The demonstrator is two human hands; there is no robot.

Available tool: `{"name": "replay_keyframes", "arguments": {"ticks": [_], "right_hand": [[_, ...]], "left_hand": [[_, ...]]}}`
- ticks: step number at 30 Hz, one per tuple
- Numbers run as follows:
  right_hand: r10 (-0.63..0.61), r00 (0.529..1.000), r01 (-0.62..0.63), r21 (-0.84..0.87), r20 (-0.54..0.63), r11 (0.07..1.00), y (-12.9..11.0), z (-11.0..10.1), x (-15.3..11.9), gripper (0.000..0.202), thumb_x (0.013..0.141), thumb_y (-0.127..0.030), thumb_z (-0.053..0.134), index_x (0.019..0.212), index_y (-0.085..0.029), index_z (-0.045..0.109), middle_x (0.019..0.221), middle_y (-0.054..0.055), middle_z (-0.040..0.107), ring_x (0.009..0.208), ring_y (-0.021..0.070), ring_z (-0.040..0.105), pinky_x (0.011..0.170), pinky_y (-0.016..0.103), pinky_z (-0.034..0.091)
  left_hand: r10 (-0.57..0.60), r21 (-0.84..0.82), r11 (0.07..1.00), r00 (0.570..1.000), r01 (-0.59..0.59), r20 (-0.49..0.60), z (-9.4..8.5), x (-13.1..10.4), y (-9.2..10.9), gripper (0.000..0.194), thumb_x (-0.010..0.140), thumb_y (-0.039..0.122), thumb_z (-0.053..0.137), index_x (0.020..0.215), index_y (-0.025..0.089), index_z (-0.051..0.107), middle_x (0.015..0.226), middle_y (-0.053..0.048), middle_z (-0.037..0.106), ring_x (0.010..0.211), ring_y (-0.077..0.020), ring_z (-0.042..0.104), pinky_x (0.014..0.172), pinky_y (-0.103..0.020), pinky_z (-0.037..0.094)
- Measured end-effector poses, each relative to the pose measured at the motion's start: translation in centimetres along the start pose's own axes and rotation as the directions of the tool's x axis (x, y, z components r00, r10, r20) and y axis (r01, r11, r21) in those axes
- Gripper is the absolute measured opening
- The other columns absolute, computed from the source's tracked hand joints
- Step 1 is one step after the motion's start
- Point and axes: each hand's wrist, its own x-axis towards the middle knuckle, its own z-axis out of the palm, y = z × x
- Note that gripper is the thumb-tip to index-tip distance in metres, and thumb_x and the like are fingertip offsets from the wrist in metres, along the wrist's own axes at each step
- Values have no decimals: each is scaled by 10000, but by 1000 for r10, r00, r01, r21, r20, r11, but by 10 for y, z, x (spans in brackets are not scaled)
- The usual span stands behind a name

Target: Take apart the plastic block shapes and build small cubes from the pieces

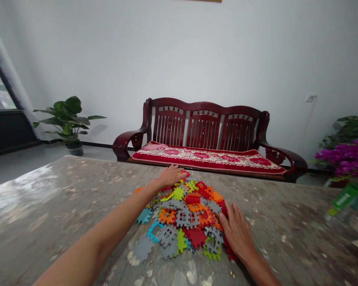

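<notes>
Toothed plastic pieces (194, 207) lie heaped on the surface (86, 186) before you. They look light, stiff and slightly slick, likely best gripped by their notched edges. Your right hand (238, 229) lies flattened, fingers loosely spread, against the heap's right side; your left hand (168, 175) lies over its far end, fingers outstretched, underside hidden. Beyond stands a wooden bench (203, 120).

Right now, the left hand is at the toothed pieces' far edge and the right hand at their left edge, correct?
No: the head view shows the right hand at the right edge of the toothed pieces; the left hand is at their far edge.
</notes>
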Motion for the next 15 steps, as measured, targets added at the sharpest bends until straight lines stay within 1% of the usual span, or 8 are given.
{"name": "replay_keyframes", "arguments": {"ticks": [2,4,5,7,9,11,13,15], "right_hand": [[-25,1000,25,26,-5,999,6,3,7,651,942,-598,311,1495,-260,373,1562,119,333,1451,348,280,1157,578,259],[-52,999,52,49,-12,997,13,6,14,621,944,-588,331,1491,-298,377,1552,106,362,1433,356,316,1141,613,269],[-66,998,67,56,-14,996,16,7,17,604,946,-579,340,1490,-319,377,1547,94,376,1425,354,331,1138,624,268],[-100,995,100,68,1,993,20,9,25,574,953,-560,346,1482,-343,386,1530,67,414,1416,333,355,1151,617,255],[-137,989,132,82,53,988,21,8,32,557,959,-547,332,1468,-338,415,1507,52,452,1410,302,376,1172,579,245],[-167,978,154,101,128,983,18,5,40,564,954,-557,332,1452,-318,448,1495,48,471,1403,280,390,1185,535,250],[-182,964,160,123,195,979,13,2,48,589,941,-579,344,1446,-300,461,1500,52,464,1404,273,389,1188,511,257],[-197,949,166,143,245,976,6,0,54,614,933,-594,348,1449,-282,459,1517,58,442,1415,269,371,1193,507,245]], "left_hand": [[-66,18,998,992,64,108,6,21,-12,581,955,597,332,1398,269,516,1518,-103,458,1438,-330,315,1127,-532,274],[-103,23,995,973,101,207,14,36,-17,626,946,623,315,1446,273,459,1568,-120,375,1458,-358,267,1115,-577,266],[-103,17,995,964,102,247,19,42,-18,641,944,633,301,1457,276,444,1571,-126,369,1453,-365,278,1105,-588,275],[-88,5,996,949,91,303,27,48,-18,655,937,652,290,1458,287,443,1546,-125,412,1424,-361,342,1089,-583,306],[-48,-14,998,940,56,339,33,49,-19,643,929,657,313,1450,308,453,1525,-103,450,1399,-338,391,1093,-552,321],[25,-60,998,933,-3,360,36,47,-21,614,932,634,346,1437,309,473,1522,-84,457,1397,-316,397,1108,-513,317],[118,-125,989,930,-79,349,36,41,-24,584,940,597,366,1410,284,509,1514,-80,470,1393,-298,405,1119,-469,316],[192,-175,974,931,-142,310,35,32,-27,540,945,554,391,1360,253,558,1482,-80,510,1374,-276,431,1125,-420,317]]}}
